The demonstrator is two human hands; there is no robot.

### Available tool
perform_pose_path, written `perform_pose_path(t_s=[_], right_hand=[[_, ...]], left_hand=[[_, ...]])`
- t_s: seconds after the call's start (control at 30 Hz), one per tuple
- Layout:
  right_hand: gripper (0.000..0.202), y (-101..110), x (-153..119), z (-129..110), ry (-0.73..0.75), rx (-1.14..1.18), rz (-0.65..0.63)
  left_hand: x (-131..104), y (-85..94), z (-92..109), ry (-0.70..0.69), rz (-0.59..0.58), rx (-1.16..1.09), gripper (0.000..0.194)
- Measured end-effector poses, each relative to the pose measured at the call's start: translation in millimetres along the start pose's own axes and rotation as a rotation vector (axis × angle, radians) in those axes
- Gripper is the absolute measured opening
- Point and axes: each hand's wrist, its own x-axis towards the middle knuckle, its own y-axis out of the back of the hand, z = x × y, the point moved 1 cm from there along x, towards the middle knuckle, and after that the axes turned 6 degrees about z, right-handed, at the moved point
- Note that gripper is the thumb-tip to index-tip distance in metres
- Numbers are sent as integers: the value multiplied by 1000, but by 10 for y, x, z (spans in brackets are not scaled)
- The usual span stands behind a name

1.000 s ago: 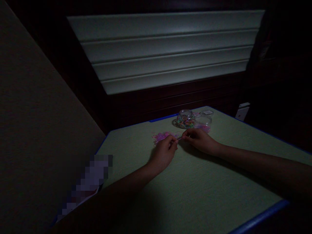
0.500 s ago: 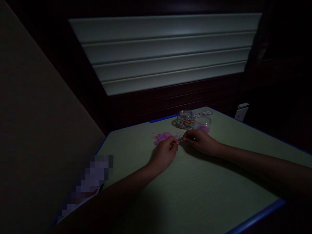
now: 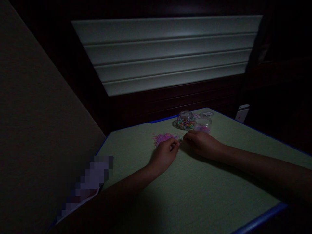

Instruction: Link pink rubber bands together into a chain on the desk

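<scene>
My left hand (image 3: pixel 166 154) is closed in a pinch over the middle of the table. A thin, pale pink elastic band (image 3: pixel 180 142) sticks out from its fingertips. Close on its right, my right hand (image 3: pixel 203 143) has its fingers curled together and pointing at the band. Whether those fingers grip anything is hidden. A loose heap of small pink and purple elastic bands (image 3: pixel 162 138) lies just beyond my left hand, which covers its near edge. A tiny pale greenish thing (image 3: pixel 180 137), too small to name, shows between the hands.
An open clear jar (image 3: pixel 185 121) with colourful hair ties stands behind the hands. Beside it is another clear jar (image 3: pixel 203 123) with pink contents; a clear lid (image 3: pixel 207 114) lies behind. The green table (image 3: pixel 195 188) has blue edges. A blurred-out item (image 3: pixel 90 182) sits at left.
The band stretched between both hands half a second ago now shows only as a short piece at my left fingertips. My right fingers have curled further down. The view has shifted slightly.
</scene>
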Motion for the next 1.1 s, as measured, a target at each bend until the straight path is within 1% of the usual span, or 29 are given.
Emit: perform_pose_path(t_s=[0.07,0.13,0.23,0.3,0.37,0.47,0.5,0.6,0.7,0.97,1.1], right_hand=[[16,18,-4,-12,20,-72,-10],[15,59,0,-28,31,-183,5],[17,190,18,-43,38,-373,76],[19,317,32,-23,-6,-487,148],[20,443,42,28,-63,-590,193],[23,576,48,150,-195,-707,229],[23,597,49,193,-236,-735,222],[23,608,50,293,-302,-776,177],[24,588,50,340,-316,-789,139],[26,541,28,398,-299,-746,88],[29,541,29,372,-280,-721,115]], left_hand=[[-1,0,1,-1,1,-3,23],[-5,3,0,-6,1,-6,23],[-11,9,-4,-4,2,-11,22],[-13,12,-4,-4,1,-4,22],[-12,10,-4,-10,-7,9,22],[-6,3,-5,-13,-10,20,22],[-4,1,-7,-12,-5,19,22],[-3,1,-6,-24,2,19,21],[-7,7,-2,-34,1,21,21],[-11,4,-10,-25,3,24,22],[-9,-1,-9,-29,-3,35,22]])
